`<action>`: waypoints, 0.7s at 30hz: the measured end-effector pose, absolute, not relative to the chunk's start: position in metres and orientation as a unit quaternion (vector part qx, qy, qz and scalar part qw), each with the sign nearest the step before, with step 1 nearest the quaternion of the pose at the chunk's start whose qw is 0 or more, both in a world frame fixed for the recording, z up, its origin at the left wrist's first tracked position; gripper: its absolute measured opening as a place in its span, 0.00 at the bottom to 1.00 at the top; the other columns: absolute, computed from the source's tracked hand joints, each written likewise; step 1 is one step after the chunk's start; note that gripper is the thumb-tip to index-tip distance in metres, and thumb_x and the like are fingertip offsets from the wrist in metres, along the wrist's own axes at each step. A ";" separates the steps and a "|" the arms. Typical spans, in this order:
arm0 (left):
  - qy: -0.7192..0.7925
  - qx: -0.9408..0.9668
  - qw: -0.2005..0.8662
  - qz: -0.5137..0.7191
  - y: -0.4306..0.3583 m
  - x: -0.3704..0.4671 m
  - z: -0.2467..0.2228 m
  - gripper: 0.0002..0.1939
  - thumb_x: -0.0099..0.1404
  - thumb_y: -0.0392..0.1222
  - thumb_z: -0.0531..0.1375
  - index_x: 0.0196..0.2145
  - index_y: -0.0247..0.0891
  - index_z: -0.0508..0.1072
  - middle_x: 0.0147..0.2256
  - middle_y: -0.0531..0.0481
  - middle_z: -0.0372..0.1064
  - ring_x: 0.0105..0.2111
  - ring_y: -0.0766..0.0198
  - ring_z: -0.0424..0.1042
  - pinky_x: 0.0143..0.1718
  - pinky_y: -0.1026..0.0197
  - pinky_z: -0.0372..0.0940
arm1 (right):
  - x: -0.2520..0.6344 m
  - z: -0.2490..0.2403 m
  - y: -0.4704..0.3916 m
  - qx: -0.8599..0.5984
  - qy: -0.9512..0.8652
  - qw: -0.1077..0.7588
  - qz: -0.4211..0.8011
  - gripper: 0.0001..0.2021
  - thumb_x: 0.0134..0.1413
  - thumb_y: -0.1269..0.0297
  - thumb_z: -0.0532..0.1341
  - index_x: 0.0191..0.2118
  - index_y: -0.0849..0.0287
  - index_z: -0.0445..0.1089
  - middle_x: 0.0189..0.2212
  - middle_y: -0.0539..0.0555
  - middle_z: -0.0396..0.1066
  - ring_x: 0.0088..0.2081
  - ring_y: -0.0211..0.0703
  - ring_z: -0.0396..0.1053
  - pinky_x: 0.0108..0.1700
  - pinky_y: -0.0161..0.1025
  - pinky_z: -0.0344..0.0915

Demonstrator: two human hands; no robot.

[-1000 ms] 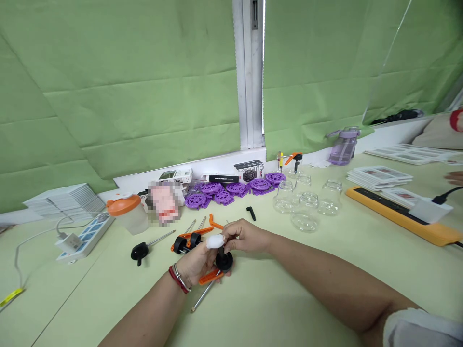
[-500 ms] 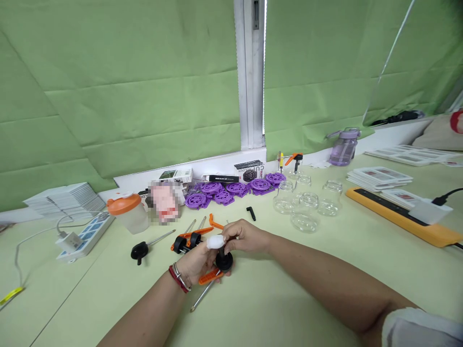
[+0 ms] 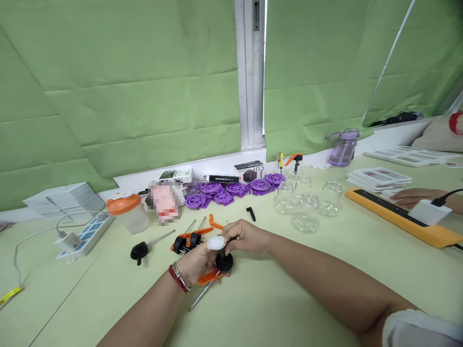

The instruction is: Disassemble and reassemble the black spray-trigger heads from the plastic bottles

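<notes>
My left hand (image 3: 197, 264) is wrapped around a black, round-capped pump head (image 3: 224, 261). An orange lever (image 3: 210, 277) and a thin metal tube (image 3: 201, 296) stick out below it. White wrapping covers my left thumb. Against the black stem above the cap, the fingers of my right hand (image 3: 244, 237) are pinched; their tips partly hide what they grip. Just beyond lie similar black-and-orange pieces (image 3: 186, 243) with metal tubes. A small black elbow-shaped part (image 3: 251, 213) rests past my right hand, and a black piece with a metal tube (image 3: 139, 251) lies to the left.
Clear glass bottles (image 3: 306, 219) stand at right, with purple wheel-shaped parts (image 3: 224, 196) behind. An orange-lidded cup (image 3: 132, 217) and a white power strip (image 3: 87, 236) are at left. Another person's hand (image 3: 415, 197) is behind an orange power strip (image 3: 390, 215).
Another person's hand has come into view at the right, near the white cards. My hands and the pump head have hardly moved.
</notes>
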State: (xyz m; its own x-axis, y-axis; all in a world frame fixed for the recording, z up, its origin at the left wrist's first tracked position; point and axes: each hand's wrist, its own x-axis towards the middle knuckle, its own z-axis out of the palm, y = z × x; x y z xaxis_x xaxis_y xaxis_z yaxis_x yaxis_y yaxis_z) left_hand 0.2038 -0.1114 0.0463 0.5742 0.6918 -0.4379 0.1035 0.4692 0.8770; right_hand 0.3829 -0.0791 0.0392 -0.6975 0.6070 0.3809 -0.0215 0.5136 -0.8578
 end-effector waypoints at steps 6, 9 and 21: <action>0.398 0.477 0.758 0.201 -0.111 0.204 0.046 0.20 0.50 0.58 0.58 0.29 0.38 0.64 0.21 0.51 0.65 0.24 0.57 0.71 0.18 0.64 0.58 | 0.380 0.036 -0.079 -0.198 -0.779 0.341 0.488 0.09 0.41 0.64 0.67 0.29 0.63 0.72 0.29 0.51 0.69 0.33 0.37 0.67 0.38 0.34 0.64; 0.395 0.481 0.757 0.199 -0.112 0.204 0.046 0.20 0.50 0.59 0.57 0.28 0.38 0.64 0.21 0.50 0.66 0.24 0.58 0.71 0.18 0.64 0.57 | 0.380 0.034 -0.078 -0.202 -0.763 0.340 0.511 0.10 0.40 0.64 0.68 0.30 0.63 0.72 0.28 0.50 0.69 0.33 0.37 0.67 0.36 0.33 0.64; 0.404 0.485 0.748 0.205 -0.115 0.207 0.050 0.21 0.48 0.60 0.58 0.29 0.37 0.65 0.20 0.52 0.63 0.24 0.58 0.69 0.18 0.64 0.57 | 0.383 0.035 -0.081 -0.208 -0.754 0.328 0.530 0.11 0.40 0.64 0.68 0.31 0.64 0.71 0.28 0.50 0.69 0.32 0.36 0.67 0.37 0.35 0.65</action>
State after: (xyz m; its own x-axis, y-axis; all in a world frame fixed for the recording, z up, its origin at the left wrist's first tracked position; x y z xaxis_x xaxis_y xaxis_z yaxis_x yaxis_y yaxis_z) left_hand 0.2066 -0.1149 0.0497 0.5893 0.6989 -0.4052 0.0853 0.4449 0.8915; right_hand 0.3827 -0.0812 0.0352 -0.6985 0.6617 0.2727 -0.0332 0.3507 -0.9359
